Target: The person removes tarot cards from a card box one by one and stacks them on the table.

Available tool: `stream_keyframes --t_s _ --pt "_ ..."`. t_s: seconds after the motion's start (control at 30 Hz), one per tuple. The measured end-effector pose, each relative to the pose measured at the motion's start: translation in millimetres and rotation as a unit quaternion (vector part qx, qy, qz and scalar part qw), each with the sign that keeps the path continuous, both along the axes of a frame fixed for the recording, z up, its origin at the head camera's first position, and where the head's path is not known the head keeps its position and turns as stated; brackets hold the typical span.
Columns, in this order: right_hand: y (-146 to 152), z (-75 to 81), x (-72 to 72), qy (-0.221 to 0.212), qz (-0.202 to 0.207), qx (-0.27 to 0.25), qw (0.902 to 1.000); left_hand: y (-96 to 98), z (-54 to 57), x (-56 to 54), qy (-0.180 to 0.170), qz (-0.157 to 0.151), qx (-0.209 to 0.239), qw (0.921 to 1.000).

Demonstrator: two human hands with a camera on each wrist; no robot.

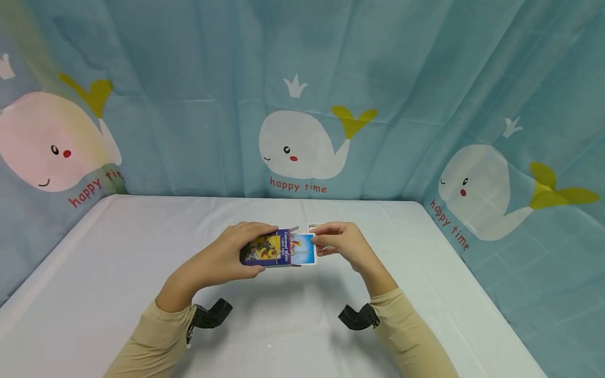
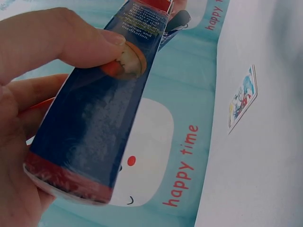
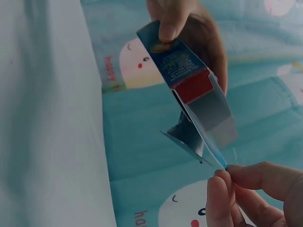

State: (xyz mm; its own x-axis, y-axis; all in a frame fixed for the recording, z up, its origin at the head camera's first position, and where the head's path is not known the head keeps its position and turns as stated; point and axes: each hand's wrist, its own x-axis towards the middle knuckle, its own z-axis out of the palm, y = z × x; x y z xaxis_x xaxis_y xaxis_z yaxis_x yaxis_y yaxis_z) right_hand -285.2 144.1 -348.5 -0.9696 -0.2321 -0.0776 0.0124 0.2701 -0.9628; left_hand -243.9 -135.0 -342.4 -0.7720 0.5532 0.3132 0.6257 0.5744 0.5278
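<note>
My left hand (image 1: pixel 227 253) grips a blue tarot card box (image 1: pixel 264 249), thumb along one narrow side and fingers round the other. The box is raised above the table, its open end toward the right. A blue-and-white card (image 1: pixel 303 249) sticks partway out of that end. My right hand (image 1: pixel 347 244) pinches the card's outer edge between thumb and fingers. In the right wrist view the card is nearly edge-on, beside the box's spread flaps (image 3: pixel 182 139). Another picture card (image 2: pixel 243 98) lies on the table, partly hidden behind my right hand in the head view.
A white cloth covers the table (image 1: pixel 142 231). Blue curtains (image 1: pixel 189 142) printed with whales stand along the back and sides. Black wrist mounts (image 1: pixel 212 314) stick out inward from both sleeves.
</note>
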Motion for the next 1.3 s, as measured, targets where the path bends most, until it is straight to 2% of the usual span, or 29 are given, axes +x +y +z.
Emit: stream_keyframes --t_s 0.17,0.4,0.63,0.83,1.13,1.3 --pt "9.2 0.4 -1.5 0.003 0.010 0.009 0.9999 0.5 -0.5 -0.6 -0.004 0.001 -0.003 1.0000" --pt "16.4 5.4 -4.8 0.013 0.045 0.047 0.9978 0.4 -2.9 -1.4 -0.007 -0.003 -0.002 1.0000" --pt "34.1 12.4 -7.3 0.015 0.049 0.079 0.9956 -0.5 -1.9 -1.5 -0.001 0.000 -0.002 1.0000" --pt "46.5 13.8 -8.2 0.001 0.090 0.106 0.9903 -1.7 0.0 -1.6 -0.004 0.001 0.001 1.0000" --pt "54.7 7.2 -3.7 -0.018 0.148 0.124 0.9810 -4.8 -1.1 -4.3 0.002 0.005 0.004 1.0000" --pt "56.0 -4.4 0.2 -0.027 0.157 0.114 0.9806 -6.2 -0.8 -4.5 -0.001 0.009 0.004 1.0000"
